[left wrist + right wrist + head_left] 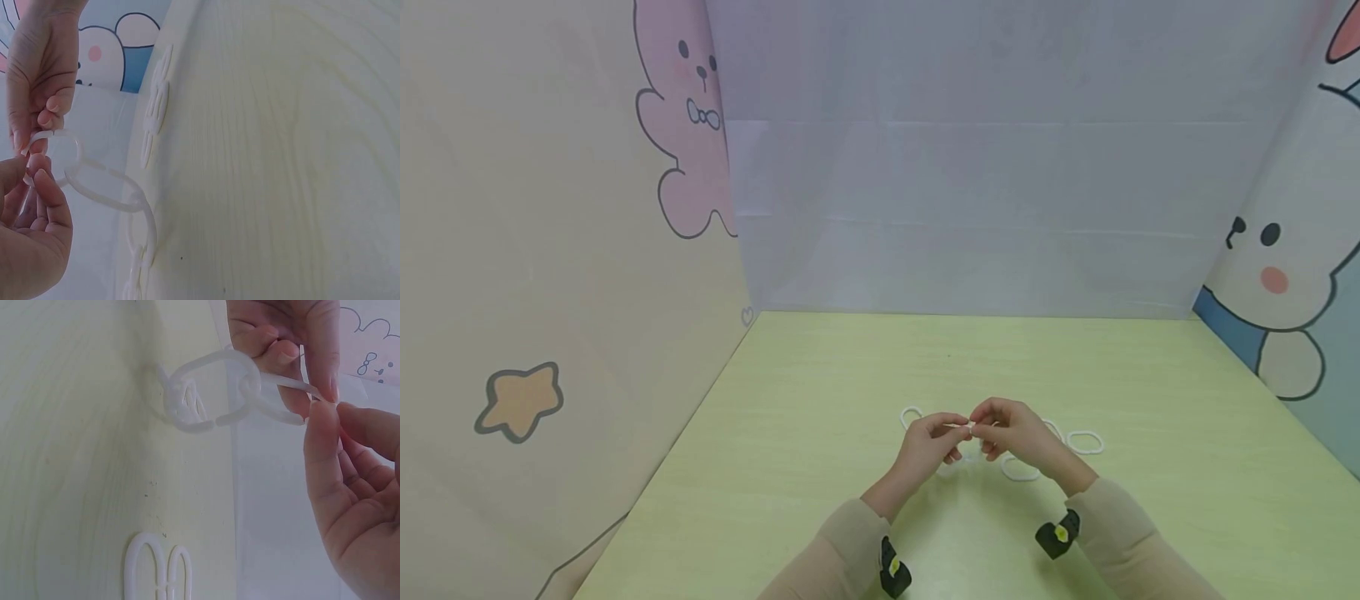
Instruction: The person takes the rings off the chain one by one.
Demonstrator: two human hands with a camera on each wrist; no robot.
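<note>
My left hand (927, 443) and right hand (1021, 432) meet above the table, thumbs and fingers pinching a white plastic chain link (289, 381) between them. In the right wrist view, the left fingertips hold one side of it while the right hand (359, 494) grips its end. A second oval link (215, 356) is looped through it and shows a small gap in its side. More joined links (150, 231) hang below that one toward the tabletop. The fingertips partly cover the held link's end.
Loose white links lie on the pale green table (820, 375): one oval link (1086, 452) to the right, another link (1019, 480) under my right hand. Two links (145, 536) lie side by side in the right wrist view. Printed cloth walls (985, 192) enclose the table's back and sides.
</note>
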